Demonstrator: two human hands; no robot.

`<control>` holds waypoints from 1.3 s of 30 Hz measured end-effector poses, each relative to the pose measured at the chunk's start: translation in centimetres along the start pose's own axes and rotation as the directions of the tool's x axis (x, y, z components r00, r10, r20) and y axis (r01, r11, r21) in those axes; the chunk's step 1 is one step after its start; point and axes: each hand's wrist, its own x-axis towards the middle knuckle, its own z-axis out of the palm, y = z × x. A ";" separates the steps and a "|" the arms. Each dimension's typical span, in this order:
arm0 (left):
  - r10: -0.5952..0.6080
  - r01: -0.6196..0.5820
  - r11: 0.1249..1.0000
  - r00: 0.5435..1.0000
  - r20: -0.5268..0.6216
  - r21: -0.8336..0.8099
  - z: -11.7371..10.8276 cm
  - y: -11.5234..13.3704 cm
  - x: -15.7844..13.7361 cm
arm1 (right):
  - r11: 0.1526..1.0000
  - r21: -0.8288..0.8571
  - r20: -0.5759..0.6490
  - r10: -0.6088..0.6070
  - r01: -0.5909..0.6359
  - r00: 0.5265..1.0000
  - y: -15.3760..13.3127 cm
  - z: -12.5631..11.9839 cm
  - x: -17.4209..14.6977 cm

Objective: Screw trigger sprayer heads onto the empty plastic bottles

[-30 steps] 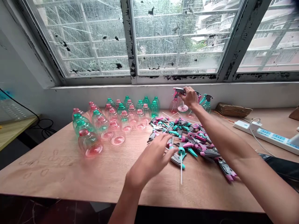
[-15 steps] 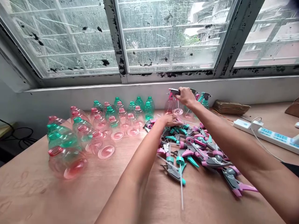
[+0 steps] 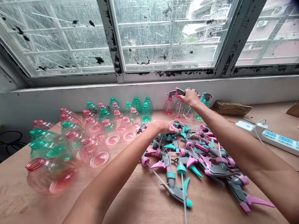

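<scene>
My right hand (image 3: 191, 97) is closed around the grey-and-pink head of a clear pink spray bottle (image 3: 179, 109) near the wall, with fitted spray bottles on either side. My left hand (image 3: 165, 127) reaches over a pile of loose trigger spray heads (image 3: 198, 147), grey with pink or teal parts and thin dip tubes. Its fingers are curled at a pink-trimmed spray head (image 3: 174, 127) on the pile's far side and seem to grip it; the fingertips are partly hidden. To the left stand pink bottles (image 3: 94, 153) and green bottles (image 3: 146, 112) without heads.
A fitted pink spray bottle (image 3: 168, 106) and a teal-headed one (image 3: 206, 99) stand by the wall. A brown wrapped block (image 3: 231, 108) and a white power strip (image 3: 277, 137) with a cable lie at right. A window (image 3: 163, 37) rises behind the wooden table (image 3: 130, 193).
My left hand's fingers have gone from spread over the pile to curled at a spray head. My right hand remains at the bottle by the wall. The view has shifted slightly.
</scene>
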 end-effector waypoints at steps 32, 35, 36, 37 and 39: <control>0.212 -0.078 0.949 0.874 -0.437 0.305 1.0 2.3 2.0 | 1.000 0.023 -0.007 0.012 -0.012 1.000 0.2 0.5 -2.3; 0.130 0.002 0.965 0.866 -0.483 0.263 -0.9 0.7 0.7 | 1.000 0.019 -0.020 -0.001 0.001 1.000 -0.2 -0.3 -2.8; 0.066 0.070 0.969 0.851 -0.521 0.237 -1.7 -0.1 0.2 | 1.000 0.015 -0.037 -0.019 0.019 0.999 -0.5 -0.7 -3.0; -0.006 0.147 0.967 0.827 -0.563 0.206 -2.6 -0.9 -0.3 | 0.999 0.010 -0.060 -0.046 0.047 0.997 -0.9 -1.1 -3.3; -0.162 0.310 0.942 0.754 -0.636 0.128 -4.3 -2.5 -1.1 | 0.991 0.004 -0.110 -0.130 0.132 0.985 -2.1 -2.1 -3.8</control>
